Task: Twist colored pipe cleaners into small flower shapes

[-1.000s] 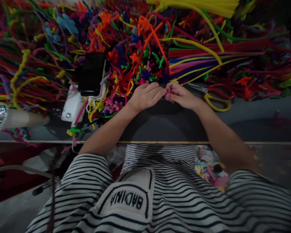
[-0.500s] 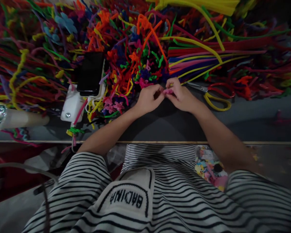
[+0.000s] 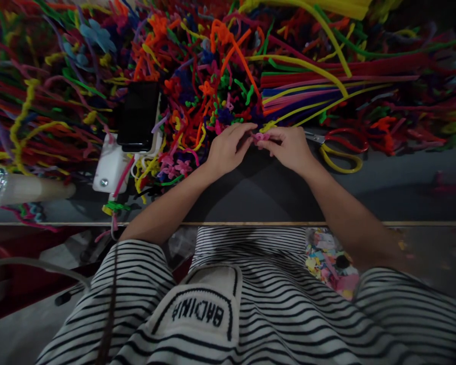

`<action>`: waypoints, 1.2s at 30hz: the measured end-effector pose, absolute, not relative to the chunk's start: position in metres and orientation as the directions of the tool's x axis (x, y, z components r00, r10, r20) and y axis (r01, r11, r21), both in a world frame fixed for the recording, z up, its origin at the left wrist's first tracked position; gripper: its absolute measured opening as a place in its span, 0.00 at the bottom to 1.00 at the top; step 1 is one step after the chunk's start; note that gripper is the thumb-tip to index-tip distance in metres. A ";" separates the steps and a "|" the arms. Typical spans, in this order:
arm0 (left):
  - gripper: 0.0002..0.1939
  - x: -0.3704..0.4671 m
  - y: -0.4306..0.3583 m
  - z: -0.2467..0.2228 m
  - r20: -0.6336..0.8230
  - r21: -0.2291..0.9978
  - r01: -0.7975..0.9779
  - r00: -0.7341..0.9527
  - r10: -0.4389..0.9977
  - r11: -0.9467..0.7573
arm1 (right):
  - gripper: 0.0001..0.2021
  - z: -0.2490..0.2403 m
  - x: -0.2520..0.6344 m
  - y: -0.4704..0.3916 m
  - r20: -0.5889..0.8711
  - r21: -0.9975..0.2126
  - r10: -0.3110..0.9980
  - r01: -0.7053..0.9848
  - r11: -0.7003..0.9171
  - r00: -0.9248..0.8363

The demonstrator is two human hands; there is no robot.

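A small pink pipe-cleaner piece (image 3: 262, 137) is held between my two hands, above the dark grey table (image 3: 251, 203). My left hand (image 3: 230, 149) pinches its left end with thumb and fingers. On the right side of the piece, my right hand (image 3: 291, 147) grips it between thumb and forefinger. Colourful pipe cleaners lie just beyond the hands. Pink flower shapes (image 3: 177, 166) rest to the left of my left hand. The fingertips partly cover the pink piece.
Scissors (image 3: 342, 152) with red and yellow handles lie right of my right hand. A black phone (image 3: 139, 114) and a white device (image 3: 108, 170) are at the left, near a cup (image 3: 38, 186). Straight pipe cleaners (image 3: 300, 96) are bundled behind my right hand.
My left hand has shifted slightly left, its fingers now stretched further over the pink piece. The right hand has turned, its fingers lower and flatter, and more of the pink piece shows.
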State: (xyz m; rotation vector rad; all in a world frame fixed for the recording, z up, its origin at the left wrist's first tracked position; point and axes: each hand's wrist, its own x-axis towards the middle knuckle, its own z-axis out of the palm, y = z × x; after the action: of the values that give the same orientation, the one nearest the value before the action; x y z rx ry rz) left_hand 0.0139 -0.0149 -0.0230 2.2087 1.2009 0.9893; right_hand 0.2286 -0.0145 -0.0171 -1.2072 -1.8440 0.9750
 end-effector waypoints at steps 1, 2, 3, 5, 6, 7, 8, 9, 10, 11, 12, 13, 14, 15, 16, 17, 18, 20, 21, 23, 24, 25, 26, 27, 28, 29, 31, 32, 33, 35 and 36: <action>0.19 0.012 -0.014 -0.024 0.412 0.595 0.566 0.396 0.821 -0.571 | 0.16 -0.017 0.229 -0.013 0.125 -0.907 0.941 0.349 0.237 -0.315; 0.19 0.011 -0.014 -0.025 0.430 0.549 0.584 0.416 0.801 -0.598 | 0.17 -0.017 0.229 -0.012 0.092 -0.934 0.939 0.298 0.197 -0.332; 0.18 0.009 -0.012 -0.026 0.441 0.521 0.591 0.431 0.787 -0.616 | 0.18 -0.017 0.229 -0.010 0.063 -0.956 0.933 0.248 0.159 -0.354; 0.18 0.006 -0.009 -0.030 0.462 0.496 0.578 0.456 0.761 -0.648 | 0.19 -0.016 0.229 -0.008 0.012 -0.982 0.911 0.167 0.088 -0.413; 0.17 0.005 -0.008 -0.031 0.476 0.486 0.563 0.470 0.743 -0.668 | 0.19 -0.016 0.229 -0.007 -0.010 -0.989 0.897 0.139 0.057 -0.442; 0.17 0.003 -0.006 -0.032 0.491 0.473 0.548 0.487 0.723 -0.690 | 0.19 -0.016 0.229 -0.006 -0.030 -0.992 0.883 0.119 0.029 -0.469; 0.17 0.002 -0.005 -0.033 0.505 0.456 0.534 0.504 0.701 -0.712 | 0.19 -0.015 0.230 -0.006 -0.047 -0.994 0.872 0.105 0.005 -0.488; 0.17 0.001 -0.004 -0.033 0.516 0.436 0.524 0.520 0.681 -0.731 | 0.19 -0.015 0.231 -0.005 -0.060 -0.995 0.863 0.095 -0.014 -0.501; 0.18 0.001 -0.004 -0.033 0.523 0.415 0.523 0.533 0.665 -0.745 | 0.19 -0.014 0.232 -0.005 -0.068 -0.996 0.857 0.088 -0.026 -0.510; 0.18 0.000 -0.004 -0.032 0.527 0.393 0.529 0.541 0.656 -0.752 | 0.20 -0.014 0.233 -0.004 -0.073 -0.996 0.853 0.086 -0.033 -0.518; 0.19 0.000 -0.004 -0.032 0.526 0.375 0.540 0.545 0.653 -0.753 | 0.20 -0.013 0.234 -0.004 -0.077 -0.995 0.847 0.089 -0.035 -0.525; 0.19 0.000 -0.004 -0.031 0.523 0.358 0.554 0.548 0.653 -0.752 | 0.20 -0.013 0.235 -0.004 -0.078 -0.995 0.843 0.095 -0.032 -0.533; 0.20 0.000 -0.005 -0.030 0.520 0.342 0.567 0.550 0.654 -0.749 | 0.20 -0.013 0.234 -0.004 -0.077 -0.994 0.838 0.102 -0.026 -0.539; 0.21 0.001 -0.006 -0.030 0.516 0.328 0.580 0.551 0.656 -0.746 | 0.21 -0.013 0.234 -0.004 -0.073 -0.994 0.836 0.108 -0.017 -0.545; 0.22 0.001 -0.007 -0.030 0.513 0.317 0.593 0.550 0.659 -0.741 | 0.21 -0.013 0.233 -0.005 -0.066 -0.994 0.835 0.112 -0.005 -0.547; 0.22 0.002 -0.008 -0.030 0.509 0.309 0.607 0.545 0.666 -0.733 | 0.21 -0.013 0.232 -0.005 -0.054 -0.993 0.836 0.117 0.012 -0.547; 0.23 0.003 -0.009 -0.030 0.503 0.306 0.622 0.537 0.677 -0.721 | 0.22 -0.013 0.231 -0.006 -0.039 -0.991 0.839 0.127 0.036 -0.543; 0.23 0.007 -0.013 -0.030 0.485 0.328 0.649 0.508 0.712 -0.686 | 0.22 -0.013 0.229 -0.008 0.005 -0.978 0.855 0.175 0.112 -0.518; 0.23 0.010 -0.014 -0.030 0.476 0.359 0.655 0.485 0.734 -0.665 | 0.22 -0.012 0.228 -0.009 0.034 -0.962 0.867 0.219 0.163 -0.496; 0.21 0.016 -0.017 -0.029 0.444 0.467 0.644 0.423 0.790 -0.607 | 0.20 -0.010 0.227 -0.013 0.100 -0.901 0.888 0.338 0.272 -0.448; 0.20 0.019 -0.018 -0.028 0.412 0.543 0.624 0.385 0.826 -0.562 | 0.18 -0.008 0.226 -0.015 0.134 -0.860 0.894 0.399 0.319 -0.428; 0.20 0.022 -0.018 -0.028 0.368 0.630 0.592 0.342 0.864 -0.503 | 0.17 -0.007 0.224 -0.017 0.165 -0.818 0.897 0.451 0.357 -0.411; 0.20 0.024 -0.018 -0.028 0.307 0.720 0.546 0.304 0.902 -0.429 | 0.15 -0.006 0.223 -0.019 0.193 -0.780 0.897 0.492 0.386 -0.399; 0.20 0.026 -0.017 -0.028 0.230 0.803 0.489 0.274 0.934 -0.341 | 0.14 -0.006 0.221 -0.022 0.216 -0.748 0.896 0.524 0.407 -0.388; 0.20 0.028 -0.015 -0.029 0.147 0.871 0.425 0.256 0.955 -0.248 | 0.13 -0.006 0.219 -0.024 0.238 -0.721 0.896 0.550 0.422 -0.376; 0.19 0.028 -0.014 -0.030 0.069 0.919 0.360 0.249 0.966 -0.158 | 0.12 -0.007 0.216 -0.026 0.259 -0.696 0.896 0.573 0.433 -0.362; 0.19 0.027 -0.010 -0.033 -0.047 0.965 0.261 0.262 0.964 -0.024 | 0.12 -0.009 0.212 -0.029 0.292 -0.650 0.898 0.620 0.439 -0.330; 0.19 0.025 -0.009 -0.035 -0.072 0.971 0.238 0.272 0.960 0.006 | 0.12 -0.011 0.211 -0.029 0.303 -0.633 0.900 0.640 0.435 -0.312; 0.20 0.023 -0.008 -0.035 -0.071 0.972 0.235 0.276 0.958 0.004 | 0.12 -0.012 0.210 -0.029 0.312 -0.626 0.904 0.652 0.428 -0.294; 0.22 0.018 -0.008 -0.034 0.006 0.953 0.289 0.271 0.963 -0.087 | 0.13 -0.013 0.213 -0.027 0.311 -0.645 0.909 0.642 0.415 -0.277; 0.23 0.015 -0.009 -0.032 0.080 0.925 0.340 0.264 0.961 -0.170 | 0.13 -0.013 0.216 -0.025 0.299 -0.668 0.910 0.618 0.415 -0.289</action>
State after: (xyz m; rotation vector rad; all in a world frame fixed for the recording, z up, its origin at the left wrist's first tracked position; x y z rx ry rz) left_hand 0.0152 -0.0087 -0.0318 1.6806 1.2106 0.9146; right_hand 0.2157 -0.0245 -0.0131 -1.2910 -2.0167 0.5715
